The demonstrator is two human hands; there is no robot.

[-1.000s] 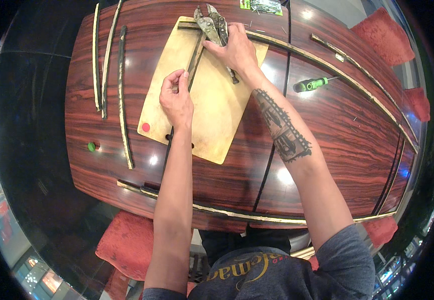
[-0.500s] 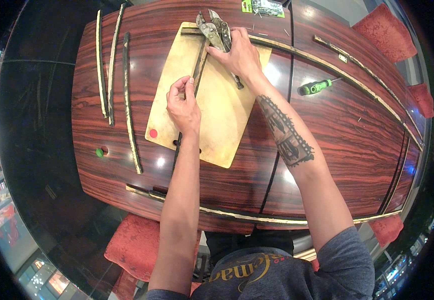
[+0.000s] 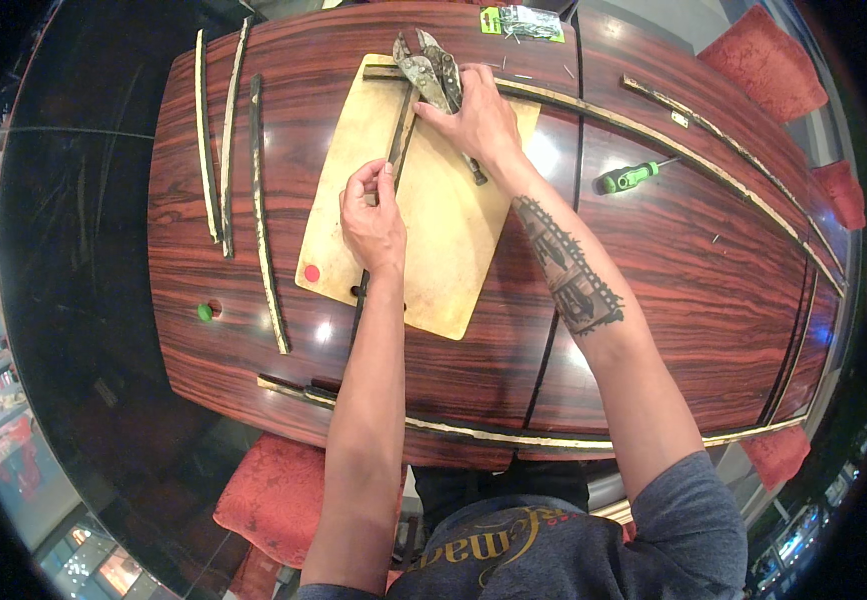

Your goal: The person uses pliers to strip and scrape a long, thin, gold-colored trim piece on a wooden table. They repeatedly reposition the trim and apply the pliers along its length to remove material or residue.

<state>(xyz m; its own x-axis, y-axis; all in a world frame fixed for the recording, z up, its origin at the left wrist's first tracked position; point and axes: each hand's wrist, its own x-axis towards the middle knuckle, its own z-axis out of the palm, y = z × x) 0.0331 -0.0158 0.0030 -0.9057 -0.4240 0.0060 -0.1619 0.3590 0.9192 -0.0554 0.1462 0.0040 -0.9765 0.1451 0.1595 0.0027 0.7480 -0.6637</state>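
Steadying the dark strip [image 3: 406, 130] seems current: left hand [image 3: 374, 222] pinches it, right hand [image 3: 480, 115] curls around pliers [image 3: 420, 75] near its end ahead of the left. Next move probably requires firm alignment.

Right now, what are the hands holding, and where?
The right hand grips the locking pliers around the handles. The left hand seems to pinch the dark strip partway along.

The left hand [image 3: 374, 222] is curled, thumb against the bent index finger, its bare forearm [image 3: 374, 370] running nearly straight. The right hand [image 3: 476, 118], farther forward, grips with thumb stretched leftward; its forearm slants inward, bearing a dark tattoo [image 3: 569, 268].
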